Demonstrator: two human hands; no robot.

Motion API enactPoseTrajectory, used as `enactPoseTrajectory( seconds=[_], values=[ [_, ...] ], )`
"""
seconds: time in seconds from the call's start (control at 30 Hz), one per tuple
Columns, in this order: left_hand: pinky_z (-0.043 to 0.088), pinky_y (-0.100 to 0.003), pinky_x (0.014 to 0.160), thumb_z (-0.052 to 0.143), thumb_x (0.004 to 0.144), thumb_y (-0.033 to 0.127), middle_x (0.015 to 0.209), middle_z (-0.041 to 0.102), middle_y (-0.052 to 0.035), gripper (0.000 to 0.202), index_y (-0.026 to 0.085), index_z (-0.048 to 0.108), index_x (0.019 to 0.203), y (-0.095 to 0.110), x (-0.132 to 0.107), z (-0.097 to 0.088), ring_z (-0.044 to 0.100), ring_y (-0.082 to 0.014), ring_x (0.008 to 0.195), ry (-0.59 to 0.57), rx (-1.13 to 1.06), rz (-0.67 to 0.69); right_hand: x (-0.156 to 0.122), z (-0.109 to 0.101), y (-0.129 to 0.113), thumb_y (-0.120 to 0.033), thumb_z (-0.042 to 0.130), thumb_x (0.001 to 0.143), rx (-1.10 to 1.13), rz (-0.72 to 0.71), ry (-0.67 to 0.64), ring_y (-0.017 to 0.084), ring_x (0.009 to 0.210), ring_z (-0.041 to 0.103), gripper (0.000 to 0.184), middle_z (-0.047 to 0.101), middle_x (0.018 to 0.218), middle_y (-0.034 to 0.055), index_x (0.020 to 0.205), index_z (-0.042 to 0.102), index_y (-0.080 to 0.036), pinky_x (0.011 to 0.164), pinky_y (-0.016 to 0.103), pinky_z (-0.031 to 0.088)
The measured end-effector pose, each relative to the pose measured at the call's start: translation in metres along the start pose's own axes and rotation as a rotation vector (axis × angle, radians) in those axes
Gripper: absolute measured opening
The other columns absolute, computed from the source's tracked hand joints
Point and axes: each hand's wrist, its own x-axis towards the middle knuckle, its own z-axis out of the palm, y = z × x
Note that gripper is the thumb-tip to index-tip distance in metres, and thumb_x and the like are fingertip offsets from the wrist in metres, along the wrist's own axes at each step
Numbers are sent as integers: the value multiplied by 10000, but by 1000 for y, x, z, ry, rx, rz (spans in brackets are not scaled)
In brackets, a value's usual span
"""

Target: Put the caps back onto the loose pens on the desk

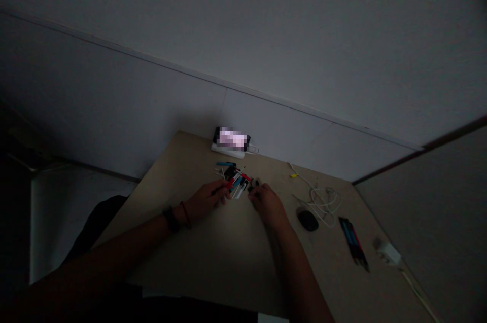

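A loose pile of pens and pen parts (238,181) in red, blue, white and black lies near the middle of the desk. At its left edge, my left hand (209,199) is closed around what looks like a dark pen with a red part. My right hand (268,204) is at the pile's right side, with thumb and fingers pinched by a small dark piece. Dim light hides exactly what those fingers hold. A blue pen (225,164) lies at the far end of the pile.
Behind the pile, a lit phone (232,139) leans on a white stand (228,151) by the wall. To the right are a black mouse (308,220), a coiled white cable (323,201), a row of pens (353,243) and a white power strip (388,253).
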Motion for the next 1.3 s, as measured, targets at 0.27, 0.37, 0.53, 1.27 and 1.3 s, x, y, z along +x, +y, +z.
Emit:
enactPoseTrajectory(
  seconds=[0.27,0.37,0.53,1.27,1.3],
  values=[
    [432,-250,604,453,974,506,901,650,-58,404,162,614,1110,-4,0,-1,568,-141,713,-15,14,-3,4,3,-5,-291,552,904,355,-38,222,204,792,620,132,663,887,66,879,638,-194,732,312,473],
    [427,-249,598,444,978,509,892,648,-59,409,157,615,1095,-2,-1,-1,562,-141,706,-24,30,-17,5,3,-10,-364,571,896,581,17,288,200,754,628,189,689,828,52,864,632,-188,723,319,485],
    [439,-258,634,437,983,497,910,654,-52,405,165,610,1138,3,-2,-1,563,-140,711,-35,65,1,5,1,-19,-423,652,839,818,84,318,181,709,638,290,709,837,47,988,718,-183,670,312,519],
    [443,-273,728,431,989,353,866,660,-37,328,155,661,1115,10,-4,-2,579,-161,762,-91,348,92,-2,-15,-35,-356,873,657,1558,186,287,158,732,682,249,780,874,52,853,785,-230,591,240,549],
    [441,-272,726,433,988,351,866,659,-37,328,156,660,1124,9,-4,-2,579,-161,766,-94,352,94,-2,-15,-35,-354,874,657,1559,185,292,156,729,682,248,781,871,49,855,786,-232,590,239,547]
  ],
)
